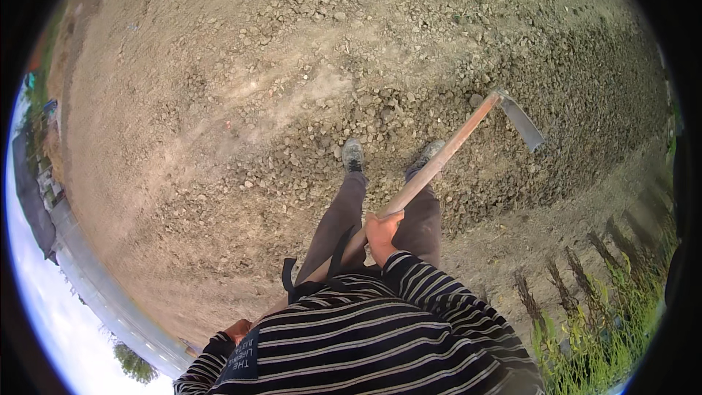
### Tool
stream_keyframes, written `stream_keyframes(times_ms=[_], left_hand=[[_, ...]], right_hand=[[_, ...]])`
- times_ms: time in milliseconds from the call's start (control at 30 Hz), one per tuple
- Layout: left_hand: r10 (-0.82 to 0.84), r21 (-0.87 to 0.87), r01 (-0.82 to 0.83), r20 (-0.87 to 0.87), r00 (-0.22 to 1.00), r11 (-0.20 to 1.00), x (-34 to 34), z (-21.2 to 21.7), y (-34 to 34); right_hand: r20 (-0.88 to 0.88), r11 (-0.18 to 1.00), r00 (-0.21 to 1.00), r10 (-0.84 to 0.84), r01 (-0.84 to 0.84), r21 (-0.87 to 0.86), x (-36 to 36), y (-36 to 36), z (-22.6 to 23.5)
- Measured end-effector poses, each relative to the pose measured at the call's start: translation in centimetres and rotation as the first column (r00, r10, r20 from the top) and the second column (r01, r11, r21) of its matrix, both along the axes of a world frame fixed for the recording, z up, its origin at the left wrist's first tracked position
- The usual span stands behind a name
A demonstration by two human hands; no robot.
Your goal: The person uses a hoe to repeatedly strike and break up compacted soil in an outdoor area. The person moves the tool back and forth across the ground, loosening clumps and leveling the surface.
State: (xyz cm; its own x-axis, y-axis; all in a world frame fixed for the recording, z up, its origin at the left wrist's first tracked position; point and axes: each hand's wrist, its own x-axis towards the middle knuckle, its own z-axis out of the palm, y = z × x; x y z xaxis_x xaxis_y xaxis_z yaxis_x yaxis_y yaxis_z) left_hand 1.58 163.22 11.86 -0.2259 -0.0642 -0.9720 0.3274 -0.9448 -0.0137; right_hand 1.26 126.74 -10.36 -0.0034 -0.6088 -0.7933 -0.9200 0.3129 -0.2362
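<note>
A hoe with a long wooden handle slants across the front of my body. Its curved grey metal blade is off the ground or just over it at the right; the gap is hard to judge. My right hand is wrapped round the middle of the handle, in front of my thighs. At the handle's rear end, by my left hip, my left hand is closed on the wood, its fingers partly hidden by the striped sleeve.
Loose, stony soil spreads all round my two shoes. Green plants with dry brown stalks grow in a row at the lower right. A long pale greenhouse-like structure runs along the left edge.
</note>
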Motion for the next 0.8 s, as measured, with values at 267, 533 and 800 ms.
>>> stream_keyframes(times_ms=[267,533,800], left_hand=[[-0.545,0.213,0.502,0.368,0.754,0.838,-2.0,-1.6,-1.2],[-0.325,0.065,0.324,0.357,0.876,0.944,2.5,-6.0,-2.8],[0.068,-0.133,-0.045,0.173,0.983,0.99,0.1,0.5,2.8]], right_hand=[[0.106,0.567,0.576,-0.81,0.725,0.392,-1.4,-3.3,-2.5],[0.527,0.728,0.54,-0.657,0.637,0.255,0.3,-7.1,3.6],[0.142,0.828,0.871,-0.47,0.379,0.414,-0.5,-0.1,-4.3]])
